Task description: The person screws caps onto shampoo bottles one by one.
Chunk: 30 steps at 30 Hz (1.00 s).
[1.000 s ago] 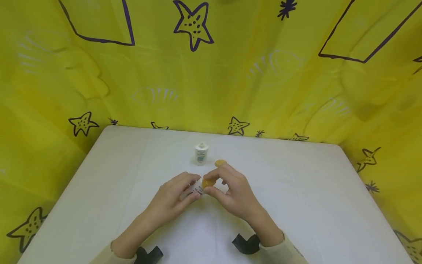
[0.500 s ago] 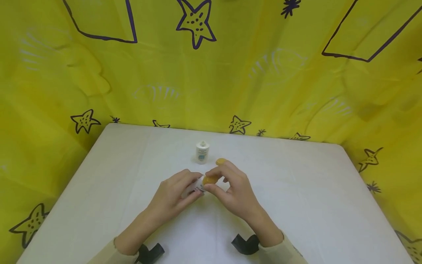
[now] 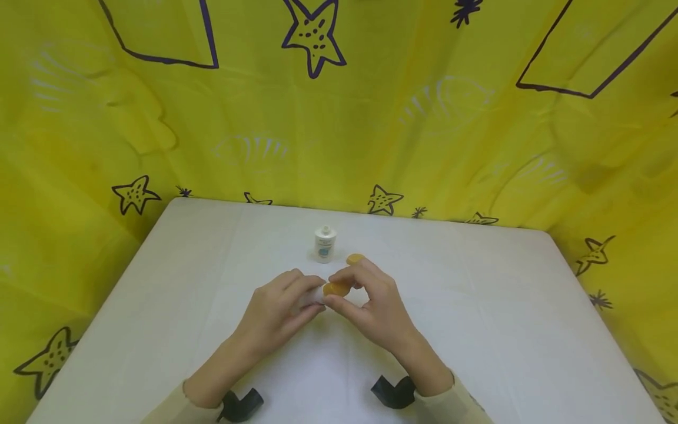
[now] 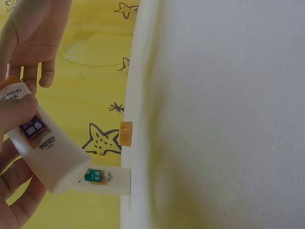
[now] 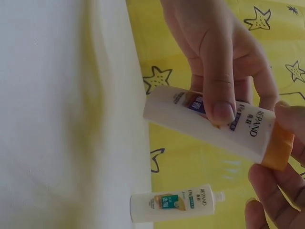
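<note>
My left hand [image 3: 278, 303] grips a white REPAND bottle [image 5: 200, 129] with a purple label, thumb across its front. The bottle is held tilted above the table, its orange cap [image 5: 279, 149] on the upper end. The right hand [image 3: 378, 303] pinches that cap between thumb and fingers. Just beyond the hands, a second white bottle [image 3: 325, 245] stands upright with a green label, its narrow nozzle bare. Another orange cap [image 4: 126, 133] sits on the table to the right of this bottle, partly hidden behind my right hand in the head view.
The white-covered table [image 3: 477, 330] reaches back to a yellow curtain [image 3: 339, 129] printed with starfish. Black wrist mounts [image 3: 394, 393] show at both sleeves, low over the table's front part.
The held bottle has turned slightly in the hands, so its lettering no longer shows in the head view. Both hands stay close together at the cap, and the standing bottle has not moved.
</note>
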Available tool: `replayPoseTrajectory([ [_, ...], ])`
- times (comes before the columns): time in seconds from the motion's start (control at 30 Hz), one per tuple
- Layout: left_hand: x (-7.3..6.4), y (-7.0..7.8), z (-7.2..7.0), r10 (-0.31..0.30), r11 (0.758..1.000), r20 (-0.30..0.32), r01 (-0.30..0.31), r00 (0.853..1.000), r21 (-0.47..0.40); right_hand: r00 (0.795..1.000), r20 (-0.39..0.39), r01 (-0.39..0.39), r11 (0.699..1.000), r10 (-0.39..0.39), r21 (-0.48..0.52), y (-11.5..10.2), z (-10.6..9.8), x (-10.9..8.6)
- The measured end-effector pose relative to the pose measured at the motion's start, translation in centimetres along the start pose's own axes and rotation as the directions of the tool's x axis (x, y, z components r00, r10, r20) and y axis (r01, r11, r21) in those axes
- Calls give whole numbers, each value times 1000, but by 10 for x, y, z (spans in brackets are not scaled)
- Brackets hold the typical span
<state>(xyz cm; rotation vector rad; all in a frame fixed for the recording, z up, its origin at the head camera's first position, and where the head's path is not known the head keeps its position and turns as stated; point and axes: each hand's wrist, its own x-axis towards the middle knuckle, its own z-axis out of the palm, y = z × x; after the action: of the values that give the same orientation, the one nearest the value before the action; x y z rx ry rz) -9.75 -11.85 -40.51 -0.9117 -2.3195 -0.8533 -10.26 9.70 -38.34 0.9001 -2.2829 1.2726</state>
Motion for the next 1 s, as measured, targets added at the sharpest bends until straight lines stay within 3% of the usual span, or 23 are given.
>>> replayPoseTrajectory([
  [0.1, 0, 0, 1, 18, 1000, -2, -17, 1000, 10, 1000, -5, 13, 1000, -13, 7, -1, 0, 0],
  [0.27, 0, 1, 4, 85, 994, -30, -83, 996, 69, 998, -30, -47, 998, 48, 39, -1, 3, -1],
  [0.4, 0, 2, 6, 84, 993, -44, -80, 995, 87, 995, -36, -86, 995, 88, 51, -1, 4, -1],
  [0.57, -3, 0, 6, -13, 1000, -18, 13, 1000, -17, 995, 11, -95, 995, 95, 36, 2, 0, -1],
  [0.67, -4, -1, 4, -91, 989, 10, 92, 996, -114, 994, 26, -105, 993, 104, 52, 4, -2, 0],
  [0.87, -3, -6, 2, -220, 928, 43, 223, 974, -298, 980, 73, -190, 975, 182, 113, 8, -4, 0],
  [1.0, -3, -10, 3, -285, 874, 63, 286, 956, -393, 954, 166, -278, 946, 251, 165, 11, -3, 0],
])
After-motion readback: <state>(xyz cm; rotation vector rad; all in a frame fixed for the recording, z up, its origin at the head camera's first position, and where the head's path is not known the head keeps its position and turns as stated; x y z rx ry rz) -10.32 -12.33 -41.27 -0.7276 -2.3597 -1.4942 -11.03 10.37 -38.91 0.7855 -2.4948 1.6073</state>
